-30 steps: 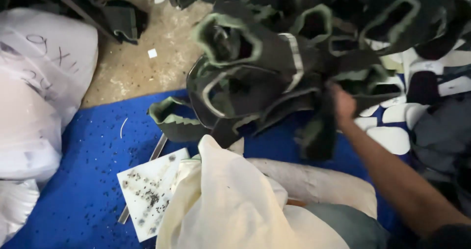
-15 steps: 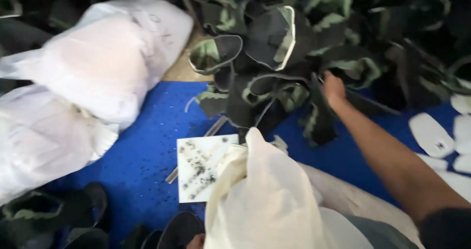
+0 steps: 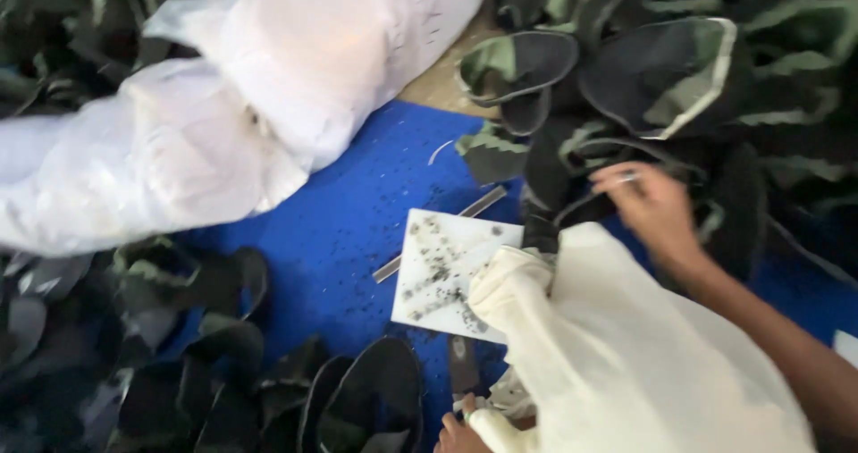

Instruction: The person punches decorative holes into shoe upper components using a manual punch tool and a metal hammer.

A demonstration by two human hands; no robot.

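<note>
Reaching into a heap of dark camouflage shoe uppers (image 3: 661, 87), the right hand (image 3: 657, 207) is seen above a blue mat (image 3: 357, 230).

Right hand: fingers spread loosely apart, touching the black-and-green uppers at the heap's near edge; nothing is seen clamped in it. Left hand (image 3: 460, 433): only partly shown at the bottom edge, curled against a cream cloth bag (image 3: 626, 364); its grip cannot be told. Surface: blue mat speckled with dark scraps, laid on a bare tan floor (image 3: 442, 82). A white cutting board (image 3: 447, 270), scored and dirty, lies on the mat just beside the bag, a metal strip (image 3: 438, 234) partly under it. Two stuffed white sacks (image 3: 232, 104) are set at the upper left; more uppers (image 3: 223, 364) are piled at the lower left.
</note>
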